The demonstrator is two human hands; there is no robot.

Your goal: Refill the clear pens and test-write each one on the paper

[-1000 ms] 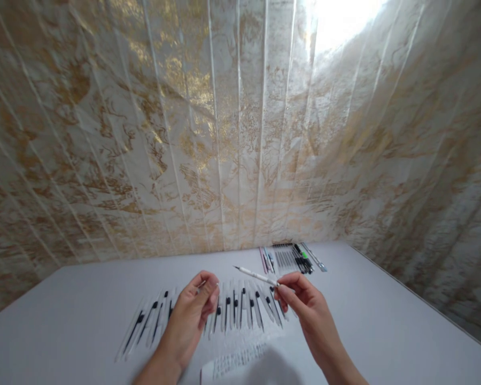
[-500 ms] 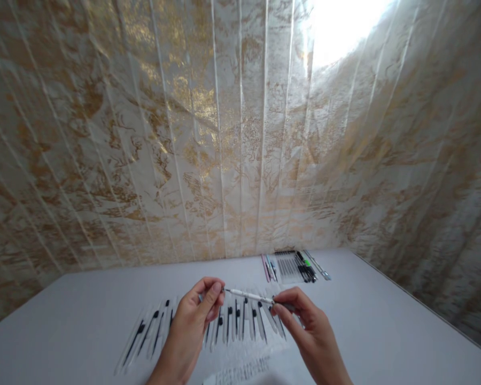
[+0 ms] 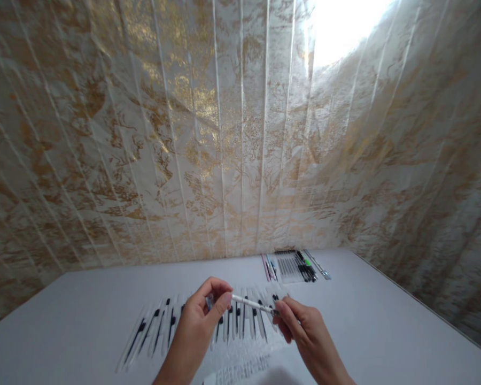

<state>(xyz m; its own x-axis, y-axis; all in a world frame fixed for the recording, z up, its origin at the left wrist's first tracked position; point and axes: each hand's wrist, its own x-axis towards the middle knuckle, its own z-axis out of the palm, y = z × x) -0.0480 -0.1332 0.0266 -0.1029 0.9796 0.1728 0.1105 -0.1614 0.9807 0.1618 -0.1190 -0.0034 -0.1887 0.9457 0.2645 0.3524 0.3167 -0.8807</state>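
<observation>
A slim white pen [image 3: 251, 303] is held between my two hands, above the table, sloping slightly down to the right. My left hand [image 3: 202, 315] pinches its left end between thumb and fingers. Its right end is in the closed fingers of my right hand [image 3: 299, 321], which hide that tip. Below lies a row of several clear sleeves with dark pen parts and black caps [image 3: 139, 337], partly covered by my hands and forearms.
A printed sheet [image 3: 240, 369] lies near the front edge. At the back right are a clear pack of thin refills [image 3: 291, 266], several black pens [image 3: 308, 270], a pink pen [image 3: 265, 267] and silvery sticks [image 3: 317, 264]. A patterned gold-and-white curtain [image 3: 240, 160] hangs behind the white table [image 3: 64, 305].
My left hand has moved slightly right and taken the pen's left end, whose tip showed before. My right hand has turned, and the pen's right end is a little lower.
</observation>
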